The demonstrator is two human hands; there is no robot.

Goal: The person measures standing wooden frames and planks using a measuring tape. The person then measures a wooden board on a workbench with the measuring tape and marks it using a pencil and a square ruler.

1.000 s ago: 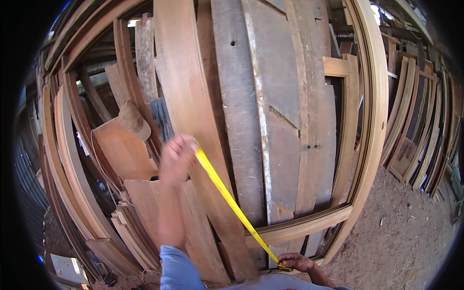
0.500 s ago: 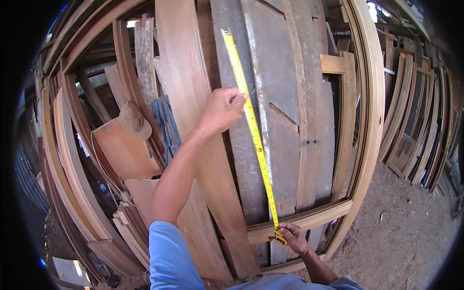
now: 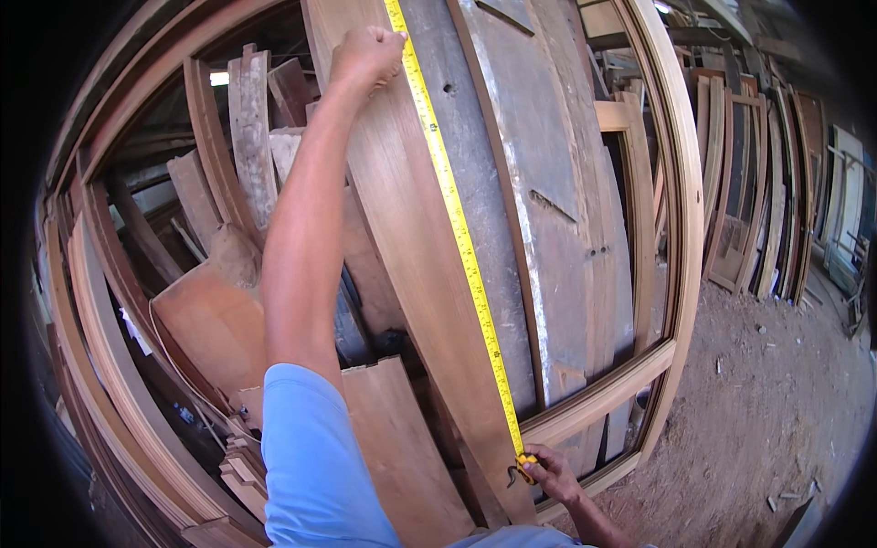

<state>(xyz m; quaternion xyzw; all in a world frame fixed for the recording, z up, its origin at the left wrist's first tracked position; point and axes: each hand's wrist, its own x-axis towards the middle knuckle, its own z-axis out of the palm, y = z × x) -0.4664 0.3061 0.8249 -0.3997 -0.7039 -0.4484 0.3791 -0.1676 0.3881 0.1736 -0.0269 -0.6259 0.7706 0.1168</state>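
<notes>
A yellow tape measure is drawn out in a long slant along the edge of a tall, smooth wooden plank. High up, my left hand pinches the blade, and the blade runs on past it out of the top of the view. Its case, yellow and black, sits low down in my right hand, whose fingers close round it. A dark hook-like clip hangs from the case. Behind the blade stand grey, worn boards, one with a slot cut in it.
A large light wooden frame rises on the right, its crossbar near my right hand. More frames lean beyond it over a dirt floor. At left are stacked planks, a brown panel and a cap.
My left hand has moved up and left, and more blade is stretched out. The tape now lies by the smooth plank's edge instead of across the grey boards. The view has shifted.
</notes>
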